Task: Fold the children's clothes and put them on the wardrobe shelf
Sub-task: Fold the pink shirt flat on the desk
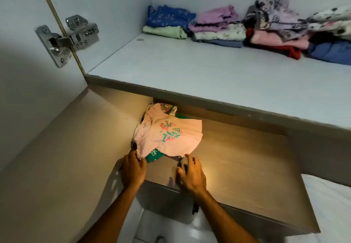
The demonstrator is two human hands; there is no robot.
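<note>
- Your left hand [133, 168] sits low in the centre of the frame, its fingers curled onto the near left corner of the pink shirt [169, 137]; that grip pinches the hem.
- Your right hand [191, 174] lies just right of it, fingers spread and relaxed, fingertips at the shirt's near right edge. Whether they touch the cloth or only the wood, you cannot tell.
- The pink shirt lies spread, print side up, with a green and pink flower print on its chest. It rests on the wooden bench [247, 159] in the lower middle of the frame, toward its left end.
- A green garment [154, 155] shows from under the shirt's near edge, between your two hands. More patterned cloth [167, 107] shows behind the shirt's collar.
- The wardrobe shelf [190, 71] fills the upper half of the frame, above and behind the bench.
- Folded clothes [247, 28] stand in stacks along the shelf's back wall, from upper centre to the upper right edge.
- A metal hinge [64, 40] is fixed at the upper left, on the wardrobe's side panel.
</note>
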